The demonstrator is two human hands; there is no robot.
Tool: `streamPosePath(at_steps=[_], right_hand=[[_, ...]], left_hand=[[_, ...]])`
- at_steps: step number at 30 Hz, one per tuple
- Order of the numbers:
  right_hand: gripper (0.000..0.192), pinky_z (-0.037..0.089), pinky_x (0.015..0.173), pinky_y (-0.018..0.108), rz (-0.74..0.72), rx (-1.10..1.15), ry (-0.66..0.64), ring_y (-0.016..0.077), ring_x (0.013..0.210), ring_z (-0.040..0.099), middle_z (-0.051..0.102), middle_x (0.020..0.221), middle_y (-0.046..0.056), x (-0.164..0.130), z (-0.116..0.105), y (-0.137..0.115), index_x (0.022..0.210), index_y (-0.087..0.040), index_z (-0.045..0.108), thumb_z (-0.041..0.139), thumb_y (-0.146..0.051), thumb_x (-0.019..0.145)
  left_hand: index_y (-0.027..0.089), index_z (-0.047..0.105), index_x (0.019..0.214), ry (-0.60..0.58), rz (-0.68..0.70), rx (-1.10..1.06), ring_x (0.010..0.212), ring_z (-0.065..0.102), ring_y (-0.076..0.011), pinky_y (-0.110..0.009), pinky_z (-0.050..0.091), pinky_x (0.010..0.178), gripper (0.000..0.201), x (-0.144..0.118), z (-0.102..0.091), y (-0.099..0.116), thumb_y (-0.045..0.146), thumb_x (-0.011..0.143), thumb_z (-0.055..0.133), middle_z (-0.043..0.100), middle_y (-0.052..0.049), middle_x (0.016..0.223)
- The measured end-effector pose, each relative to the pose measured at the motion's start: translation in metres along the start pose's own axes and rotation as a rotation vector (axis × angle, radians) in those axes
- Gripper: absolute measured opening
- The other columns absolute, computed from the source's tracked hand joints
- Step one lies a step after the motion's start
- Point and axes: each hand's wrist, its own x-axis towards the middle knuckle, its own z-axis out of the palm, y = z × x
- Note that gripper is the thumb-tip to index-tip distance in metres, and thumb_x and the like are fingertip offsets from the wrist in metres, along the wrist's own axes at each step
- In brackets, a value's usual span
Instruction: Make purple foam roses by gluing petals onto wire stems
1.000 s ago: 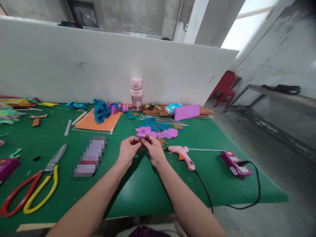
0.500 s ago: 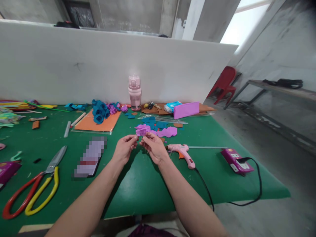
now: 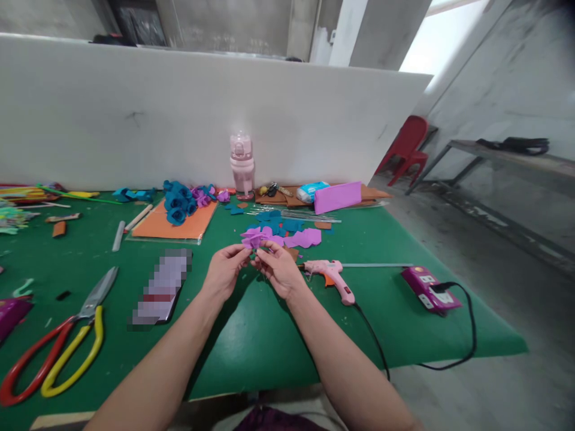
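Note:
A small purple craft flower (image 3: 254, 237) is pinched between the fingertips of my left hand (image 3: 226, 269) and my right hand (image 3: 279, 267), above the green table. Its base is partly hidden by my fingers. Just behind it lie flat purple cut pieces (image 3: 305, 238) and teal scraps (image 3: 293, 225). Close to the right of my right hand rests a pink glue gun (image 3: 331, 276) with a clear glue stick out of its back. Left of my left hand is a phone (image 3: 164, 287), its screen blurred.
Large scissors (image 3: 74, 335) with red and yellow handles lie at the left. Teal flowers (image 3: 178, 203) sit on an orange sheet (image 3: 173, 224). A pink bottle (image 3: 242, 170) stands against the white partition (image 3: 188, 114). At the right, a black cord runs from a purple power block (image 3: 429, 290).
The flower has turned slightly between my fingertips, its petals now spreading a little more to the left. Both hands keep nearly the same place; the camera view has shifted slightly.

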Motion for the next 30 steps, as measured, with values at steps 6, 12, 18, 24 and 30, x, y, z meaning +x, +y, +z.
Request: streamPosePath(at_steps=[6, 12, 18, 24, 30], right_hand=[[0.037, 0.051, 0.064, 0.020, -0.003, -0.013, -0.021, 0.0049, 0.055, 0.055, 0.059, 0.061, -0.007, 0.0016, -0.0024, 0.0004, 0.084, -0.019, 0.057, 0.078, -0.024, 0.054], [0.039, 0.051, 0.064, 0.020, 0.015, -0.026, -0.027, 0.0051, 0.055, 0.056, 0.060, 0.062, -0.007, 0.0006, -0.0025, -0.0007, 0.085, -0.020, 0.057, 0.078, -0.025, 0.053], [0.038, 0.051, 0.063, 0.021, 0.033, -0.031, -0.039, 0.0052, 0.054, 0.056, 0.061, 0.064, -0.007, -0.0003, -0.0026, -0.0014, 0.083, -0.020, 0.057, 0.078, -0.023, 0.053], [0.040, 0.050, 0.062, 0.019, 0.037, -0.027, -0.053, 0.0053, 0.054, 0.057, 0.061, 0.062, -0.007, -0.0003, -0.0026, -0.0009, 0.084, -0.020, 0.057, 0.080, -0.024, 0.051], [0.038, 0.048, 0.061, 0.020, 0.026, -0.070, -0.091, 0.0059, 0.054, 0.057, 0.062, 0.065, -0.006, -0.0009, -0.0042, -0.0039, 0.085, -0.019, 0.056, 0.079, -0.026, 0.055]], left_hand=[[0.013, 0.069, 0.068, 0.025, 0.003, 0.001, 0.056, 0.051, -0.0082, -0.022, 0.039, 0.057, 0.024, 0.0002, -0.0010, 0.0019, 0.026, 0.051, 0.080, 0.063, -0.001, 0.063], [0.014, 0.067, 0.064, 0.030, 0.081, 0.131, 0.053, 0.047, -0.0075, -0.021, 0.036, 0.054, 0.019, -0.0013, 0.0001, 0.0058, 0.026, 0.054, 0.077, 0.059, 0.001, 0.059], [0.015, 0.062, 0.061, 0.014, 0.110, 0.138, 0.053, 0.047, -0.0071, -0.020, 0.037, 0.054, 0.018, -0.0014, 0.0002, 0.0057, 0.025, 0.056, 0.076, 0.056, 0.003, 0.058], [0.015, 0.062, 0.061, -0.007, 0.090, 0.097, 0.053, 0.047, -0.0072, -0.020, 0.038, 0.053, 0.018, -0.0001, -0.0021, 0.0037, 0.024, 0.056, 0.076, 0.055, 0.003, 0.058], [0.014, 0.067, 0.067, -0.043, 0.034, 0.074, 0.052, 0.048, -0.0071, -0.021, 0.039, 0.052, 0.019, 0.0007, -0.0030, 0.0042, 0.025, 0.056, 0.077, 0.060, 0.000, 0.061]])
